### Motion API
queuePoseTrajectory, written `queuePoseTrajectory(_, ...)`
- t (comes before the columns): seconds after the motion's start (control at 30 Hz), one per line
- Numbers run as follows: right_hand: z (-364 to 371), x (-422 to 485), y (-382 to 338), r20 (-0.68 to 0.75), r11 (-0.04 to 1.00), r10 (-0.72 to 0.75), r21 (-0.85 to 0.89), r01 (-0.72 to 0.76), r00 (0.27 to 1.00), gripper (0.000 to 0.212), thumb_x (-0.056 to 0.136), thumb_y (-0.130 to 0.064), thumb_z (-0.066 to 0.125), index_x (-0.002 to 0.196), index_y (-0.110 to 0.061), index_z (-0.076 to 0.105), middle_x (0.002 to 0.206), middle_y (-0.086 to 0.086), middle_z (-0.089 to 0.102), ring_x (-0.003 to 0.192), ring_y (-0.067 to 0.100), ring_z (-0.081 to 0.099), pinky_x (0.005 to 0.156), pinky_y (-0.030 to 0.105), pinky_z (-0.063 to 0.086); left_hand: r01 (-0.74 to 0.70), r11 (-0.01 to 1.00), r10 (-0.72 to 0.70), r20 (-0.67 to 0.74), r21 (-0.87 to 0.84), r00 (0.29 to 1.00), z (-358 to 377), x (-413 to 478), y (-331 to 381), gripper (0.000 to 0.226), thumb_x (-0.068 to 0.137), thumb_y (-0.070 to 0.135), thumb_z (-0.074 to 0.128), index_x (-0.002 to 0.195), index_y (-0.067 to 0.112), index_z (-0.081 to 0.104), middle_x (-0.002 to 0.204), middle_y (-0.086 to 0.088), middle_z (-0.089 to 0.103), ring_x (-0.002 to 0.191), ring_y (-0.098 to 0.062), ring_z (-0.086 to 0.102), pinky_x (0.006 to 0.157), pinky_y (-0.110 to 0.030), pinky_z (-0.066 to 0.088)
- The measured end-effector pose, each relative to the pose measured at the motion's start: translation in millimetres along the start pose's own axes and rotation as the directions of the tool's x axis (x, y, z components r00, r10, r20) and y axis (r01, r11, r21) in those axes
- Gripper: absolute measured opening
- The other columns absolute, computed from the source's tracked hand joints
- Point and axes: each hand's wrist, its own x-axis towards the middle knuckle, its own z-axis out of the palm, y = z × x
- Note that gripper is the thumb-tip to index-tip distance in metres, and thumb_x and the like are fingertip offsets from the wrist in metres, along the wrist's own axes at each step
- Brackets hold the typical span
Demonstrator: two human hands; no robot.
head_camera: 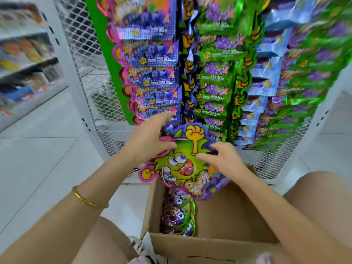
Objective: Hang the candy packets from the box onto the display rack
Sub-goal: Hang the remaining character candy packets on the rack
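Both hands [146,139] [224,159] raised, fingers [204,156] spread

White tiled floor [47,149] carries an open cardboard box [219,242], set just in front of a white mesh rack [91,60]. Inside the box, purple packets [178,214] stand in a row along its left wall; the rest of the box bottom is bare. Rack holds hanging packet columns: blue [154,73], green [215,73], light blue [264,77]. Store shelves [26,60] stand at far left, blurred.
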Motion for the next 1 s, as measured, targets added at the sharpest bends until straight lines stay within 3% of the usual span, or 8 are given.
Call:
queuePoseTrajectory(0.07,-15,5,-13,-0.111,0.988,0.042,0.15,-0.025,0.993,0.039,0.077,-0.026,0.074,0.066,0.005,0.053,0.059,0.002,0.04,0.052,0.006,0.035,0.053,0.02,0.028,0.09,0.979,-0.106,-0.085,-0.182,0.991,-27,1,4,0.083,0.067,0.02,0.082,0.136,0.021,0.035,0.129,0.001,0.047,0.109,-0.01,0.051,0.091,-0.023,0.042)
queuePoseTrajectory(0.17,-32,13,-37,-0.151,0.947,0.057,0.322,-0.005,0.987,0.047,0.075,-0.025,0.074,0.081,0.015,0.052,0.067,0.008,0.041,0.061,0.015,0.04,0.058,0.026,0.034,0.144,0.922,-0.156,-0.005,-0.359,0.988,-58,6,17,0.034,0.074,0.006,0.074,0.102,0.011,0.056,0.089,0.008,0.062,0.074,0.007,0.058,0.066,-0.005,0.044)
queuePoseTrajectory(0.3,-64,17,-82,-0.25,0.869,-0.007,0.477,0.129,0.968,0.025,0.073,-0.024,0.074,0.094,-0.017,0.061,0.091,-0.005,0.065,0.089,0.009,0.059,0.073,0.02,0.048,0.019,0.915,-0.046,-0.058,-0.404,0.997,-106,21,38,0.006,0.079,0.001,0.068,0.083,0.003,0.064,0.053,0.012,0.059,0.046,0.005,0.049,0.048,-0.006,0.035)
queuePoseTrajectory(0.4,-103,19,-139,-0.433,0.866,-0.305,0.245,0.436,0.848,0.036,0.075,-0.021,0.072,0.106,-0.028,0.055,0.103,-0.01,0.064,0.092,-0.005,0.06,0.08,0.009,0.046,-0.106,0.977,0.081,-0.137,-0.187,0.987,-148,38,58,0.011,0.078,0.008,0.071,0.076,0.002,0.062,0.057,0.003,0.045,0.045,0.0,0.038,0.046,-0.013,0.029)
queuePoseTrajectory(0.47,-124,33,-184,-0.359,0.856,-0.496,-0.051,0.514,0.791,0.04,0.077,-0.026,0.072,0.113,-0.028,0.054,0.101,-0.014,0.063,0.09,-0.004,0.06,0.082,0.008,0.044,-0.164,0.98,0.145,-0.163,-0.112,0.976,-174,49,75,0.013,0.076,0.011,0.073,0.079,0.004,0.063,0.057,0.004,0.043,0.044,0.001,0.039,0.047,-0.013,0.03)
queuePoseTrajectory(0.57,-143,73,-242,-0.191,0.826,-0.547,-0.279,0.49,0.815,0.026,0.078,-0.029,0.071,0.099,-0.014,0.065,0.085,0.0,0.064,0.078,0.003,0.056,0.073,0.024,0.043,-0.209,0.977,0.199,-0.188,-0.035,0.962,-207,69,92,0.016,0.075,0.01,0.074,0.072,0.004,0.058,0.055,0.006,0.04,0.044,0.0,0.035,0.046,-0.013,0.028)
queuePoseTrajectory(0.77,-169,137,-300,-0.136,0.877,-0.479,-0.107,0.468,0.867,0.019,0.08,-0.01,0.069,0.095,0.002,0.065,0.077,0.006,0.059,0.069,0.009,0.05,0.065,0.021,0.042,-0.178,0.979,0.15,-0.25,-0.094,0.956,-259,118,104,0.027,0.08,0.017,0.071,0.104,0.017,0.06,0.082,0.013,0.059,0.071,0.006,0.054,0.063,0.001,0.043)
queuePoseTrajectory(1.0,-195,192,-349,-0.284,0.872,-0.49,-0.15,0.466,0.824,0.028,0.085,-0.008,0.064,0.112,-0.005,0.06,0.092,0.004,0.055,0.088,0.016,0.051,0.089,0.034,0.042,-0.194,0.962,0.058,-0.554,-0.19,0.83,-319,208,115,0.03,0.094,0.024,0.052,0.121,0.013,0.055,0.108,0.001,0.063,0.084,-0.006,0.059,0.061,-0.011,0.04)
